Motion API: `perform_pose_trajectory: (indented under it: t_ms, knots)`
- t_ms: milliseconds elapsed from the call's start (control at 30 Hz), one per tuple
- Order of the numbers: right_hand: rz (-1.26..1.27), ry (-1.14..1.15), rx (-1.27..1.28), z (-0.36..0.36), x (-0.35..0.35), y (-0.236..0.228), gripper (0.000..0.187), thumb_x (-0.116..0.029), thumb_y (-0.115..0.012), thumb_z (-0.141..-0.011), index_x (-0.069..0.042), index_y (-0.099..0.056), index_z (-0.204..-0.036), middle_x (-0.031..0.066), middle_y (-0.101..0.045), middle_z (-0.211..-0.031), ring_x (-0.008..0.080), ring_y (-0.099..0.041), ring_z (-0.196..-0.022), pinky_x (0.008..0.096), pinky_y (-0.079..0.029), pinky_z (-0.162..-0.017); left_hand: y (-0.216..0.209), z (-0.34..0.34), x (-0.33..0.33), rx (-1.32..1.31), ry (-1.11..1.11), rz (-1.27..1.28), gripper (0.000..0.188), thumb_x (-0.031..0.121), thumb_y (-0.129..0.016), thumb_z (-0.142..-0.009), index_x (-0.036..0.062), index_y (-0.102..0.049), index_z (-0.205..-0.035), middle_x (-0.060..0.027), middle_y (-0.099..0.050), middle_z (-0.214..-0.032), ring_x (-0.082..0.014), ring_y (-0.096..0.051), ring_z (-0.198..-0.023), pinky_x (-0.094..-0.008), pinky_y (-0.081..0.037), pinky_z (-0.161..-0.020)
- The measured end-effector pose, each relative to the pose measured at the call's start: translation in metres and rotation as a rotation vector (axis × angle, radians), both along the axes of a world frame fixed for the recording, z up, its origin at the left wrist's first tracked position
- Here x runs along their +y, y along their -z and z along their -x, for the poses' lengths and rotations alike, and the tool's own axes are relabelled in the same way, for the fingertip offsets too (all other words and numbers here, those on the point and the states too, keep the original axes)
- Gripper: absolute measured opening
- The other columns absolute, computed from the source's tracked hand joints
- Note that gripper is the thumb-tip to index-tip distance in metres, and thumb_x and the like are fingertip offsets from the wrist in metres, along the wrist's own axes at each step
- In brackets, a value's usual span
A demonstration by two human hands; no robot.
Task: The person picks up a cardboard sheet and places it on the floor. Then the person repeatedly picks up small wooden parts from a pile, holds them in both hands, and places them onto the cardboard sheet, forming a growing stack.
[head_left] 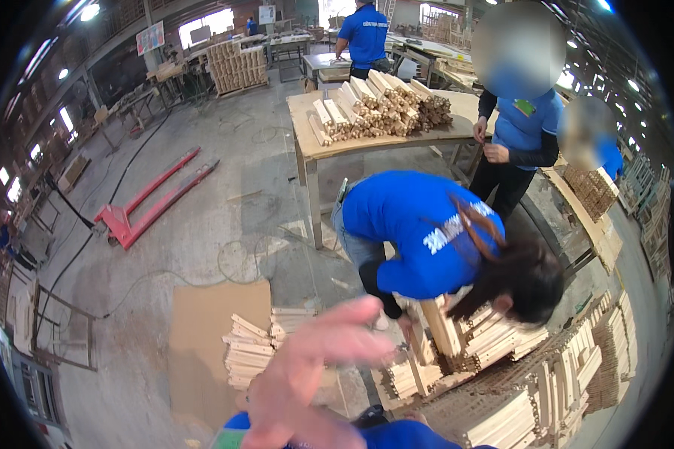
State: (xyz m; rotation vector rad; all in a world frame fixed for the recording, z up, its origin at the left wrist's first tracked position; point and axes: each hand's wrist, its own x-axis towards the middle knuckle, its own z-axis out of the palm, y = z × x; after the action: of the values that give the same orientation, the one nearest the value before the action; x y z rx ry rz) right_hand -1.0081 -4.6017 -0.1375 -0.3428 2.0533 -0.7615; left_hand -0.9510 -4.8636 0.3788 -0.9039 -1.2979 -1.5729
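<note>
My left hand (307,374) is raised close to the camera at the bottom centre. It is blurred, with the fingers spread and pointing up and to the right, and nothing in it. A blue sleeve (404,435) shows below it. My right hand is out of view. Just beyond my fingers, a person in a blue shirt (419,232) bends over stacks of pale wooden slats (494,337), with one hand down among them.
A wooden table (307,146) bears a pile of wooden sticks (378,105). Two more people in blue stand to the right of it, another at the back. A red pallet jack (150,202) lies on the concrete floor. A cardboard sheet (202,337) holds small slat stacks (251,348).
</note>
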Motion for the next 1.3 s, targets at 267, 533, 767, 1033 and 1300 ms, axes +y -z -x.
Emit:
perform_pose_trajectory:
  t_ms: [267, 533, 767, 1033, 1300]
  knots:
    - [0.304, -0.145, -0.016, -0.033, -0.136, -0.117, 0.043, -0.03, -0.056, -0.075, -0.005, -0.06, -0.109, 0.0132, -0.066, -0.084, 0.0217, -0.065, -0.072, 0.0319, -0.052, -0.067, -0.052, -0.04, 0.036, 0.048, 0.346, -0.001, 0.043, 0.044, -0.029, -0.095, 0.0127, -0.058, -0.101, -0.0399, -0.049, -0.105, -0.0395, -0.036, -0.122, -0.0558, -0.018, -0.104]
    - [0.267, -0.231, 0.041, -0.09, -0.236, -0.136, 0.043, -0.027, -0.056, -0.075, -0.004, -0.059, -0.11, 0.0131, -0.066, -0.083, 0.0209, -0.065, -0.07, 0.0321, -0.052, -0.064, -0.042, -0.104, -0.046, 0.16, 0.346, -0.042, 0.04, 0.044, -0.031, -0.095, 0.0113, -0.049, -0.109, -0.0386, -0.047, -0.11, -0.0399, -0.035, -0.123, -0.0545, -0.018, -0.104]
    - [0.214, -0.235, 0.054, -0.12, -0.298, -0.138, 0.043, -0.025, -0.056, -0.075, -0.003, -0.059, -0.112, 0.013, -0.066, -0.082, 0.0201, -0.065, -0.069, 0.0322, -0.052, -0.062, -0.027, -0.141, -0.111, 0.174, 0.353, -0.086, 0.041, 0.045, -0.033, -0.094, 0.0101, -0.041, -0.116, -0.0374, -0.045, -0.114, -0.0402, -0.034, -0.124, -0.0533, -0.018, -0.105]
    - [0.149, -0.141, 0.109, -0.118, -0.317, -0.134, 0.043, -0.022, -0.057, -0.075, -0.003, -0.058, -0.113, 0.0129, -0.066, -0.081, 0.0193, -0.064, -0.067, 0.0324, -0.052, -0.06, -0.009, -0.165, -0.162, 0.216, 0.368, -0.15, 0.047, 0.045, -0.035, -0.093, 0.0088, -0.032, -0.123, -0.0361, -0.042, -0.119, -0.0406, -0.033, -0.125, -0.052, -0.018, -0.105]
    - [0.016, 0.062, 0.096, -0.117, -0.224, -0.114, 0.043, -0.019, -0.057, -0.075, -0.002, -0.057, -0.114, 0.0128, -0.066, -0.08, 0.0185, -0.064, -0.065, 0.0326, -0.052, -0.057, -0.007, -0.161, -0.163, 0.21, 0.39, -0.153, 0.056, 0.045, -0.038, -0.093, 0.0074, -0.023, -0.131, -0.0348, -0.04, -0.123, -0.041, -0.032, -0.126, -0.0506, -0.018, -0.106]
